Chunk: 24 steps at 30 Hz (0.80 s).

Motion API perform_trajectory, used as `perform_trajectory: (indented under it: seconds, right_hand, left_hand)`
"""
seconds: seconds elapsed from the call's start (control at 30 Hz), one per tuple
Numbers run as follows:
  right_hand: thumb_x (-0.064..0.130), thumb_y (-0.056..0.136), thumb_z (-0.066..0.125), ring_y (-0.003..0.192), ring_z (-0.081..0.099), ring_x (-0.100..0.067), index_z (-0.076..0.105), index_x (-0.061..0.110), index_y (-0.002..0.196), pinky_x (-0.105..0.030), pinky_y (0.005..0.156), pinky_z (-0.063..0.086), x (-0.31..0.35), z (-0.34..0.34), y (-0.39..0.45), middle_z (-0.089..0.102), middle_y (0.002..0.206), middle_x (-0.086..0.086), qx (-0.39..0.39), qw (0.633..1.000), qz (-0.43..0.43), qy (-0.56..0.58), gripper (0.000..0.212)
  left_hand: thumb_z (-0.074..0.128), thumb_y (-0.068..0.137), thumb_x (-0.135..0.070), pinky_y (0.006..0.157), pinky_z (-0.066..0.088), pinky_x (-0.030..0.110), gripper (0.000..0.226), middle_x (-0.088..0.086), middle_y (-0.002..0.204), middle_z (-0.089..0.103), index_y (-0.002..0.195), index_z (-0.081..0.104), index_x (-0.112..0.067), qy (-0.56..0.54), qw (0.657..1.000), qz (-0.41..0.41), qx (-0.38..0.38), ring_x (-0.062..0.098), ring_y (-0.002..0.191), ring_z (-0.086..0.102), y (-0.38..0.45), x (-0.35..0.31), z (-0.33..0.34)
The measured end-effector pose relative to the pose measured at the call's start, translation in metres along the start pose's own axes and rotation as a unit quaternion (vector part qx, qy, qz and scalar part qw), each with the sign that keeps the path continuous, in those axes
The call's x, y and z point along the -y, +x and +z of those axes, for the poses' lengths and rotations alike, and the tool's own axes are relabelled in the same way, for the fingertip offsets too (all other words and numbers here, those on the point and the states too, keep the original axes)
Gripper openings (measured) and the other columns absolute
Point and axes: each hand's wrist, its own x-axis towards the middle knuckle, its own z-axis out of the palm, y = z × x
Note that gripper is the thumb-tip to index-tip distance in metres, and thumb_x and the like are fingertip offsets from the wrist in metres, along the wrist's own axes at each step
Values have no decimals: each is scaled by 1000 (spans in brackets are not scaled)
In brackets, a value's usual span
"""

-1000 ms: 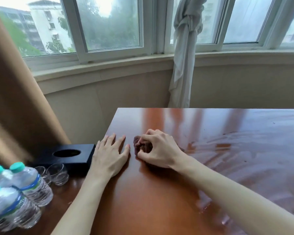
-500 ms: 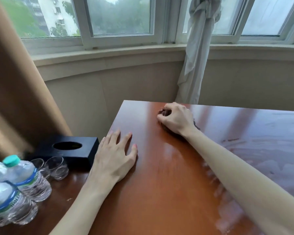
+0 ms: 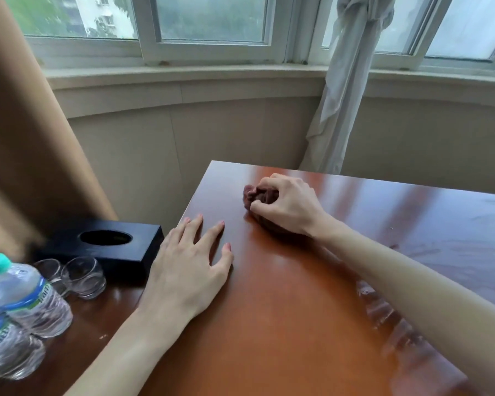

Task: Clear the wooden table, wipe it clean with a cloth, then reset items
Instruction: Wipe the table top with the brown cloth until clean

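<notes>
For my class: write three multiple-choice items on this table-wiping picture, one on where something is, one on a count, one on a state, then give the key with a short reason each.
1. Where is the black box?
A) on the windowsill
B) left of the left hand, on the darker surface
C) under the cloth

2. How many small clear glasses stand by the box?
A) two
B) four
C) none

3. What is the right hand doing?
A) lying flat
B) pointing at the window
C) gripping the bunched cloth on the wooden table

Key: 1 B, the box lies beyond the bottles; 2 A, a pair shows; 3 C, fingers curl round the cloth.
</notes>
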Motion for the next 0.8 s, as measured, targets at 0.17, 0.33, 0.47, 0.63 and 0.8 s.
perform_trajectory:
  seconds: [0.17, 0.33, 0.47, 0.63, 0.8]
  right_hand:
    - [48, 73, 64, 100, 66, -29, 74, 31, 87, -33, 76, 40, -15, 23, 103, 73, 96, 4, -82, 988, 129, -26, 25]
    - [49, 77, 66, 93, 62, -22, 71, 34, 93, -31, 72, 39, 32, 49, 97, 63, 94, 9, 11, 1000, -20, -22, 22]
    - [54, 75, 63, 88, 63, -20, 71, 35, 97, -30, 75, 47, 4, 31, 86, 64, 95, 11, 58, 994, -90, -17, 30]
    - [54, 76, 66, 100, 66, -27, 73, 35, 95, -34, 79, 48, 48, 61, 125, 67, 100, 4, -1, 1000, -9, -23, 28]
    - [52, 79, 67, 93, 64, -22, 72, 35, 99, -32, 69, 37, 110, 58, 25, 60, 94, 8, 58, 993, -101, 12, 27]
  left_hand:
    - [16, 86, -64, 125, 10, 31, 71, -10, 165, 20, 154, 30, -47, -4, 1000, 0, -12, 9, 152, 8, 0, 2, 1]
    - [6, 82, -68, 125, 9, 29, 77, -12, 166, 19, 154, 26, -49, 5, 1000, -3, -11, 8, 153, 6, -1, 2, 3]
    - [13, 85, -66, 124, 10, 29, 73, -12, 165, 21, 153, 30, -49, 3, 1000, -4, -17, 8, 152, 9, 0, 0, 4]
    - [53, 98, -43, 119, 22, 25, 51, -10, 156, 40, 148, 47, -39, -117, 993, 4, -25, 7, 146, 28, 3, 8, -7]
    - [59, 97, -16, 97, 34, 14, 39, -5, 130, 65, 136, 59, -17, -267, 953, -84, -113, 5, 119, 56, -27, 27, -55]
